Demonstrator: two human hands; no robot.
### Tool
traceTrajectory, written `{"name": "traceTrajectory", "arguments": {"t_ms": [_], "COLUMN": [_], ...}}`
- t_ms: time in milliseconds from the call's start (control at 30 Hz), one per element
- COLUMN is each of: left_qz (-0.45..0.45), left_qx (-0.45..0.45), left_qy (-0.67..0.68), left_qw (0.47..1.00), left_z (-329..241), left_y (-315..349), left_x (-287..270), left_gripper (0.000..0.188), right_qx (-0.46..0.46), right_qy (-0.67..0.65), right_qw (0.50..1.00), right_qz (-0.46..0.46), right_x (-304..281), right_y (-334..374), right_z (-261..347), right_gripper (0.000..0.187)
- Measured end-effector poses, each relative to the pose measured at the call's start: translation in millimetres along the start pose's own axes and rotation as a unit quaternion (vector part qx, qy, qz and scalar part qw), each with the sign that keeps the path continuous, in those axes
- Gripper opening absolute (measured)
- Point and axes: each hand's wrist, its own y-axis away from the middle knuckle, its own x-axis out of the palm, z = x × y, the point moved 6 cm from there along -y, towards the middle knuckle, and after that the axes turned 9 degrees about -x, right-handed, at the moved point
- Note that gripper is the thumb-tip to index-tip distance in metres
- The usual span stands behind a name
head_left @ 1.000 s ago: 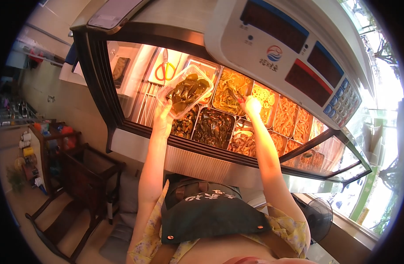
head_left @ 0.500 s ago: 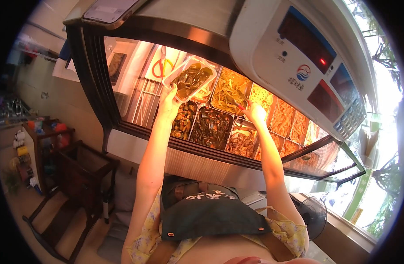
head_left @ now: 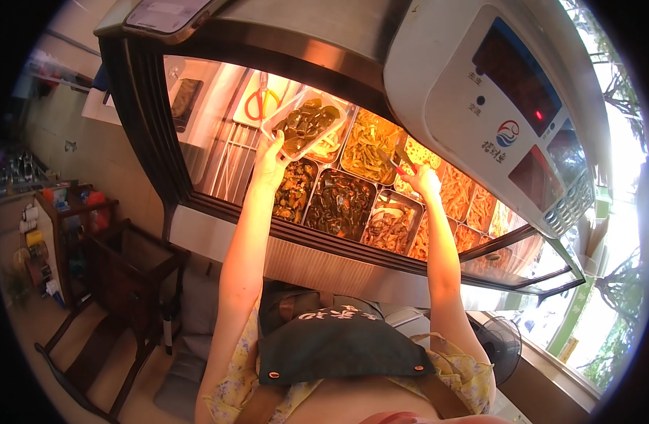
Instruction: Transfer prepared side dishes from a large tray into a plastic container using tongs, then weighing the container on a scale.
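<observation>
My left hand (head_left: 271, 166) grips the lower left edge of a clear plastic container (head_left: 320, 136), tilted above the food trays. Dark green pieces, perhaps kelp knots (head_left: 307, 121), lie inside it. Closed around red-handled tongs (head_left: 407, 169) is my right hand (head_left: 425, 181). The tongs' metal arms are spread apart, one over the tray of yellow-green strips (head_left: 367, 145), the other beside the lotus root slices (head_left: 422, 154). Nothing shows between their tips.
Metal trays of dark strips (head_left: 340, 205) and brownish slices (head_left: 392, 222) line the lit case. Red-handled scissors (head_left: 262, 102) lie at its far left. A white scale (head_left: 473, 113) overhangs the right; a phone (head_left: 167, 14) rests on top. A wooden chair (head_left: 130, 275) stands left.
My right hand has moved right with the tongs, whose arms are now spread wider, toward the lotus root slices. My left hand keeps the container in nearly the same place.
</observation>
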Motion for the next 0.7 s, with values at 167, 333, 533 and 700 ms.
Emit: {"name": "traceTrajectory", "arguments": {"t_ms": [167, 333, 533, 700], "left_qz": [-0.001, -0.069, -0.060, -0.056], "left_qx": [-0.002, -0.037, -0.019, -0.026], "left_qy": [-0.010, -0.005, 0.008, 0.002], "left_qw": [1.000, 0.997, 0.998, 0.998], "left_z": [-4, 3, -3, 2], "left_y": [3, 2, 9, 3], "left_x": [11, 4, 0, 8], "left_gripper": [0.051, 0.049, 0.050, 0.049], "right_qx": [0.041, 0.039, -0.026, -0.024], "right_qy": [-0.031, 0.070, 0.112, 0.103], "right_qw": [0.996, 0.991, 0.982, 0.983], "right_qz": [0.070, -0.104, -0.151, -0.150], "right_x": [32, 50, 5, 11], "right_y": [-12, -7, 14, 0], "right_z": [-3, -37, -18, -15], "right_gripper": [0.042, 0.035, 0.034, 0.037]}}
